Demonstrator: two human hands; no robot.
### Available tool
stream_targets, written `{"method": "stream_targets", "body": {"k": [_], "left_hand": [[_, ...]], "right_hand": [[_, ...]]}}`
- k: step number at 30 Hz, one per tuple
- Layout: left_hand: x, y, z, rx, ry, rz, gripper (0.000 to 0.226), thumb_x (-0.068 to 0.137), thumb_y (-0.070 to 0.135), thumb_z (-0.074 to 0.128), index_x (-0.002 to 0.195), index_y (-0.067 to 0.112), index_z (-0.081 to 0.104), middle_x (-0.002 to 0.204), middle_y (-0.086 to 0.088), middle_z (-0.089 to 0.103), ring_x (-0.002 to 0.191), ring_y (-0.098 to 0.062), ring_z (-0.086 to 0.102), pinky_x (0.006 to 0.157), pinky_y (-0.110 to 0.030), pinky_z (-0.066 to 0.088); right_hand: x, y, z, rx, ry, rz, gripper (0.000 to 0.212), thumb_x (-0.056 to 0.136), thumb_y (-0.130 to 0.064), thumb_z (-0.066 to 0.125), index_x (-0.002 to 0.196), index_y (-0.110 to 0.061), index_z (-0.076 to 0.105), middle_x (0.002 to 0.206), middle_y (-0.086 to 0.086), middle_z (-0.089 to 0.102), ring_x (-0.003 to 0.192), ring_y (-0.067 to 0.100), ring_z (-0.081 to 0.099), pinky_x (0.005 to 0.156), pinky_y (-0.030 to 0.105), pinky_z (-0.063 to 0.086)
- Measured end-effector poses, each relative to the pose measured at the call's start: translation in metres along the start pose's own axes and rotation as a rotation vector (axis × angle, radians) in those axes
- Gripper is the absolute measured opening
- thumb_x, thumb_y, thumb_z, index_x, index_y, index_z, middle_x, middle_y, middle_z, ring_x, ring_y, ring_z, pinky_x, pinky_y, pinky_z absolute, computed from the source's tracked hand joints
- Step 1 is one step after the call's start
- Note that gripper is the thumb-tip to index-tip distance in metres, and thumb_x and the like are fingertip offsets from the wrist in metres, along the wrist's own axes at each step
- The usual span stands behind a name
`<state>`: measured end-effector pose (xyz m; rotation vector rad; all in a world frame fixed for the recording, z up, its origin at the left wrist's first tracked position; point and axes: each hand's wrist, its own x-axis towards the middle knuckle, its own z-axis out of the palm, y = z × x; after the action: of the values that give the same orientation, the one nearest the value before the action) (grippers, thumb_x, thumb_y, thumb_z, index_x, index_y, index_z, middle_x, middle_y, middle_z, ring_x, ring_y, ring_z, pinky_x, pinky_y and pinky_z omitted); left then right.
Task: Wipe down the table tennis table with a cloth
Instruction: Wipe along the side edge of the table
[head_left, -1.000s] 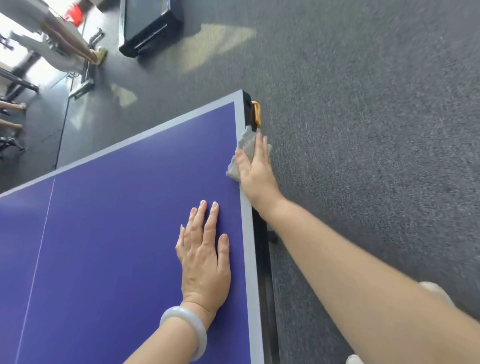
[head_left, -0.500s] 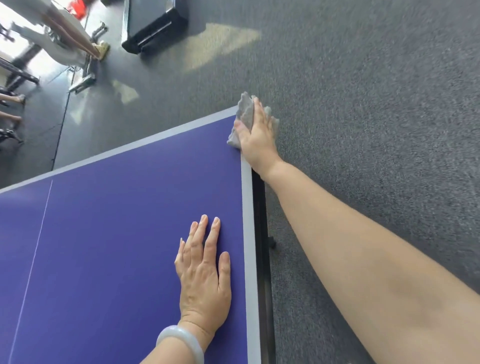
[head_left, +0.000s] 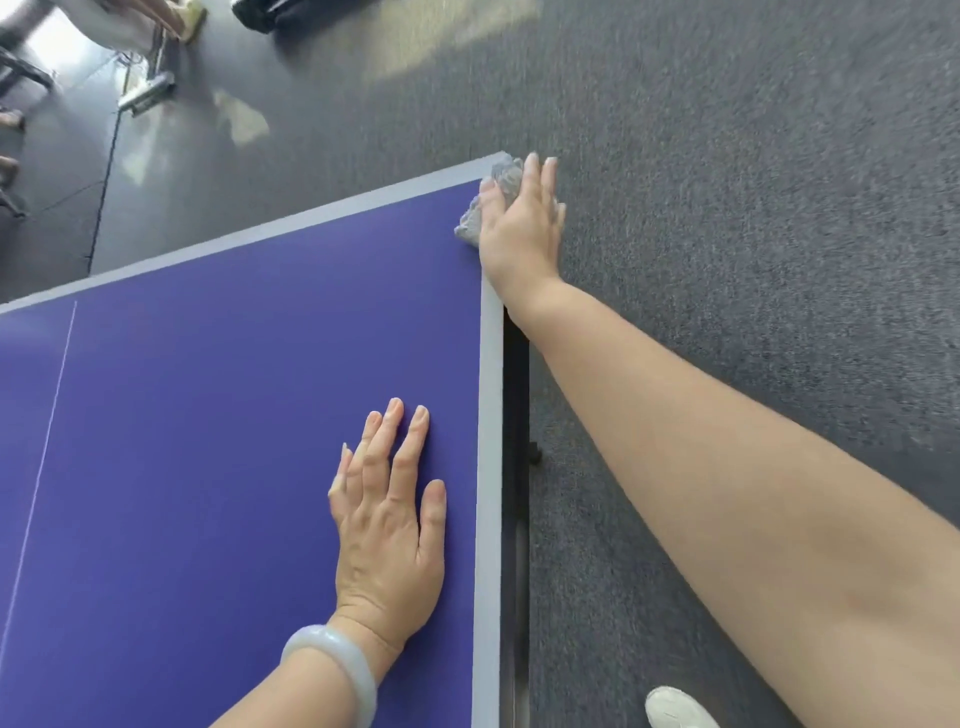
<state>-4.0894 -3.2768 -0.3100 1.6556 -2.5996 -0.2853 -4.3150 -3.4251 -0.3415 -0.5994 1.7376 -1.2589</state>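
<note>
Your right hand (head_left: 519, 228) lies flat over the cloth (head_left: 498, 179) at the far right corner of the surface (head_left: 208, 415). Its fingers are straight and press the cloth down rather than curling round it. The fingertips reach past the corner, out over the carpet (head_left: 727, 208). Your left hand (head_left: 389, 530) rests palm down on the blue, nearer to you and just inside the grey border (head_left: 491, 415). Its fingers are relaxed and grasp nothing, and a pale bangle (head_left: 332, 670) sits on the wrist.

The cloth is small, grey and crumpled, and only its bunched folds show to the left of your right hand. Expect it to be light, soft and limp. It should slide easily on so smooth and stiff a top, but it will also bunch up and may creep out from under a flat palm. Right at the corner it could slip off the edge to the floor. Gather the bunch under your palm and tuck a fold with your thumb before you drag it back along the border.

As for containers, the only candidate is a dark boxy thing (head_left: 291, 13) on the floor at the far edge of view. It is cut off and blurred, so I cannot tell what it is or whether it holds anything.
</note>
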Motion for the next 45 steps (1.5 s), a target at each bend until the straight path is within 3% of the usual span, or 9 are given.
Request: {"method": "stream_targets", "body": {"k": [3, 9, 17, 21, 26, 30, 34, 40, 45], "left_hand": [[-0.001, -0.001, 0.001, 0.005, -0.002, -0.001, 0.056, 0.098, 0.031, 0.030, 0.154, 0.025, 0.028, 0.162, 0.008, 0.019, 0.150, -0.012, 0.012, 0.121, -0.046, 0.009], [-0.003, -0.001, 0.001, -0.016, -0.001, -0.008, 0.055, 0.098, 0.031, 0.029, 0.153, 0.021, 0.030, 0.162, 0.005, 0.020, 0.151, -0.012, 0.011, 0.121, -0.050, 0.011], [-0.001, -0.001, 0.001, -0.050, 0.042, 0.011, 0.051, 0.102, 0.026, 0.026, 0.152, 0.024, 0.032, 0.161, 0.009, 0.021, 0.150, -0.010, 0.013, 0.121, -0.047, 0.010], [-0.003, -0.004, 0.003, -0.094, 0.074, 0.022, 0.051, 0.102, 0.017, 0.029, 0.152, 0.026, 0.034, 0.161, 0.010, 0.023, 0.150, -0.008, 0.013, 0.122, -0.045, 0.009], [-0.002, -0.006, 0.003, -0.176, 0.105, 0.022, 0.049, 0.102, 0.012, 0.031, 0.149, 0.022, 0.039, 0.158, 0.008, 0.028, 0.149, -0.008, 0.017, 0.122, -0.044, 0.009], [-0.007, -0.005, 0.001, -0.333, 0.171, 0.010, 0.040, 0.100, 0.003, 0.045, 0.137, 0.013, 0.055, 0.151, -0.002, 0.043, 0.145, -0.017, 0.031, 0.120, -0.047, 0.020], [-0.024, 0.000, -0.007, -0.423, 0.217, -0.050, 0.036, 0.096, -0.003, 0.050, 0.126, 0.010, 0.065, 0.142, -0.003, 0.053, 0.138, -0.017, 0.042, 0.116, -0.039, 0.032], [-0.178, -0.018, -0.003, -0.230, 0.076, 0.006, 0.044, 0.100, 0.017, 0.052, 0.144, 0.020, 0.048, 0.156, 0.004, 0.036, 0.146, -0.012, 0.026, 0.120, -0.038, 0.023], [-0.295, -0.056, 0.000, 0.007, -0.063, 0.001, 0.055, 0.104, 0.037, 0.021, 0.157, 0.029, 0.014, 0.165, 0.011, 0.003, 0.152, -0.012, 0.001, 0.121, -0.039, 0.003]], "right_hand": [[-0.043, 0.027, 0.005, 0.106, -0.036, -0.063, 0.068, 0.106, -0.036, 0.037, 0.159, -0.016, 0.000, 0.167, 0.000, -0.007, 0.153, 0.024, -0.011, 0.124, 0.045, -0.001], [-0.233, 0.092, 0.003, 0.185, -0.166, 0.002, 0.075, 0.098, -0.053, 0.032, 0.154, -0.031, -0.012, 0.163, -0.017, -0.014, 0.147, -0.007, -0.015, 0.123, 0.024, -0.003], [-0.081, 0.033, 0.000, 0.172, -0.103, 0.075, 0.072, 0.106, -0.039, 0.035, 0.157, -0.007, -0.005, 0.167, 0.008, -0.003, 0.153, 0.016, -0.003, 0.124, 0.035, 0.001], [-0.163, 0.069, 0.008, 0.211, -0.056, 0.026, 0.072, 0.105, -0.045, 0.036, 0.158, -0.013, -0.001, 0.167, 0.001, 0.002, 0.153, 0.009, 0.001, 0.125, 0.037, 0.005], [-0.317, 0.128, 0.016, 0.174, -0.095, 0.052, 0.071, 0.090, -0.072, 0.024, 0.146, -0.042, -0.010, 0.160, -0.023, -0.003, 0.144, -0.015, -0.006, 0.124, 0.025, 0.003], [-0.321, 0.134, 0.014, 0.143, -0.108, 0.034, 0.083, 0.090, -0.061, 0.025, 0.157, -0.019, 0.000, 0.164, -0.008, 0.002, 0.146, -0.006, -0.001, 0.117, 0.014, 0.001], [-0.313, 0.134, 0.012, 0.151, -0.128, -0.001, 0.080, 0.095, -0.051, 0.030, 0.157, -0.010, 0.002, 0.165, 0.003, 0.003, 0.150, 0.008, 0.003, 0.124, 0.029, 0.006], [-0.309, 0.136, 0.011, 0.129, -0.135, 0.011, 0.069, 0.105, -0.036, 0.038, 0.158, -0.006, 0.003, 0.165, 0.009, 0.005, 0.152, 0.020, 0.008, 0.124, 0.042, 0.013], [-0.339, 0.136, 0.012, 0.172, -0.105, 0.050, 0.072, 0.105, -0.040, 0.038, 0.158, -0.010, -0.002, 0.167, 0.004, 0.002, 0.153, 0.016, 0.003, 0.124, 0.041, 0.009]]}}
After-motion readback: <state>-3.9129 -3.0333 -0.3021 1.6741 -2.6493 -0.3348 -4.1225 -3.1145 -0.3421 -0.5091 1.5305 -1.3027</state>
